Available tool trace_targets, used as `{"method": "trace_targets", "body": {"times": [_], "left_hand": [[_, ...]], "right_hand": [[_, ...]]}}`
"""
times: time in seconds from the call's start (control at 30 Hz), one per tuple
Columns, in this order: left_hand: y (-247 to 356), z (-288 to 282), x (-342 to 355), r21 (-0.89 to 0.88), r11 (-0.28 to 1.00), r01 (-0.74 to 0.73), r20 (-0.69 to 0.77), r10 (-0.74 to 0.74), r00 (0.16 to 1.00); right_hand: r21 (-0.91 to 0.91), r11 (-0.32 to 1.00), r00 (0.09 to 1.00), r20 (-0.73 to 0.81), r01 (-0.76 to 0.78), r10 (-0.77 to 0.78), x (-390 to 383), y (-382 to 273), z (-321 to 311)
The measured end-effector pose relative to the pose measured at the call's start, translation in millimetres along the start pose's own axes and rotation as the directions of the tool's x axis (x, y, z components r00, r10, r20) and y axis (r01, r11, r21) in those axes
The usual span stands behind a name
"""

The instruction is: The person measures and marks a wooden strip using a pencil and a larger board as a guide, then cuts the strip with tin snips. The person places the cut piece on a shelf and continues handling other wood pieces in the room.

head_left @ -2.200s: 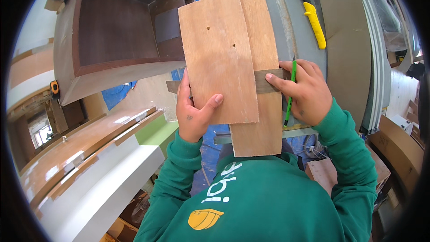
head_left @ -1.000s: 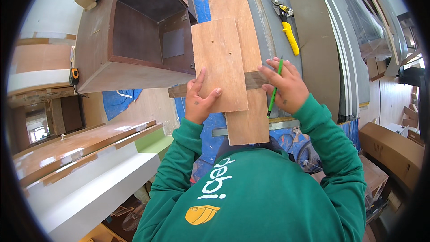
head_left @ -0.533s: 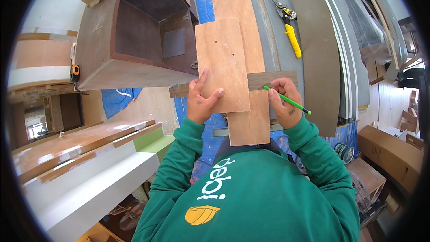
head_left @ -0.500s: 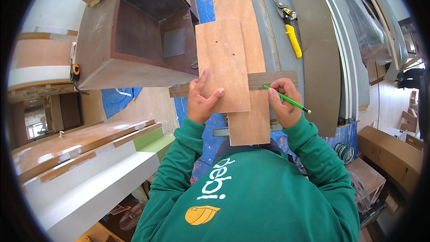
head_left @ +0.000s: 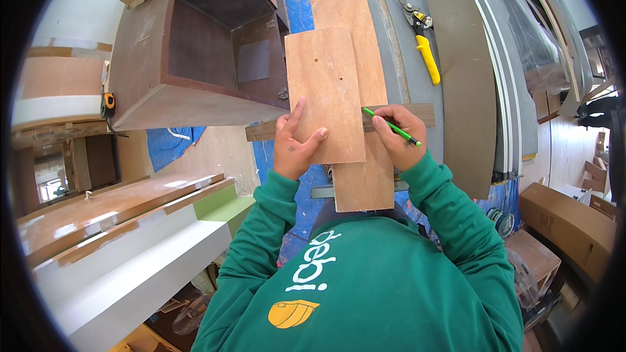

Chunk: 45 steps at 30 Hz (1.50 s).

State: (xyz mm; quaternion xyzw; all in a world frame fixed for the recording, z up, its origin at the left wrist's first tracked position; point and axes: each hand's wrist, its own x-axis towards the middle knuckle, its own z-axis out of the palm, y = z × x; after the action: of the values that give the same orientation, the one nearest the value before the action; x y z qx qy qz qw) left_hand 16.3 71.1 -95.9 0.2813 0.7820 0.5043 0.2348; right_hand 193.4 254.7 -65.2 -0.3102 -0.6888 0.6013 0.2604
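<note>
- Head view: left hand spread open, thumb and forefinger on short board.
- Right hand pinches green pencil, tip just beside board's right edge.
- Dark strip crosses beneath, over long board.

The left-hand grip is spread over the left edge of the upper plywood board, thumb on its face. A longer plywood board lies underneath and projects past the near edge of the counter. A dark wood strip runs crosswise between the two. The right-hand grip holds a green pencil, tip at the upper board's right edge. Yellow-handled snips lie toward the counter's far edge.
</note>
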Motion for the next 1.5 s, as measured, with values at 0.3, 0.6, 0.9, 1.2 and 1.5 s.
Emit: {"method": "trace_targets", "body": {"times": [0.3,0.6,0.9,1.2,1.5], "left_hand": [[0,0,-1,0.043,0.998,-0.041,-0.006,0.041,0.999],[2,-1,-1,0.063,0.998,-0.028,-0.004,0.029,1.000],[7,-2,0,0.071,0.997,-0.006,0.010,0.005,1.000],[8,0,1,0.048,0.999,0.010,0.012,-0.011,1.000],[10,-1,1,0.126,0.992,-0.031,0.003,0.031,1.000]], "right_hand": [[-0.018,1.000,1.000,0.016,0.000,0.000,2,1,1],[-0.089,0.990,0.993,0.058,0.106,-0.101,1,-2,0],[-0.228,0.961,0.968,0.229,0.156,-0.103,-24,-21,-18],[-0.206,0.968,0.982,0.154,0.140,-0.110,-41,-26,-27],[-0.212,0.935,0.952,0.185,0.282,-0.245,-43,-14,-16]]}}
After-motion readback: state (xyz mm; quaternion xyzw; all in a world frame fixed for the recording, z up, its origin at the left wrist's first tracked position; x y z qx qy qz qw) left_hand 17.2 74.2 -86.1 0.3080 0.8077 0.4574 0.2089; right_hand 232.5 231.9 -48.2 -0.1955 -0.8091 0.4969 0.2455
